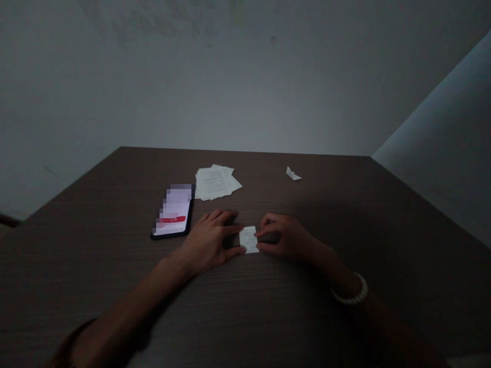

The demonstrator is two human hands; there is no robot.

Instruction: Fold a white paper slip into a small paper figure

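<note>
A small white piece of paper (249, 240) with printed lines lies on the dark wooden table between my hands. My left hand (209, 239) holds its left edge, with the index fingertip at the upper corner and the thumb at the lower one. At the right edge, my right hand (284, 236) has its thumb and fingertips on the paper, its other fingers curled. A beaded bracelet (360, 289) circles the right wrist. Whether the paper is folded is hard to tell.
Beyond my left hand sits a loose stack of printed papers (214, 183). A phone (173, 210) with a lit screen lies left of it. Farther back on the right stands a small folded paper (293, 174). The table (261, 317) meets a pale wall behind.
</note>
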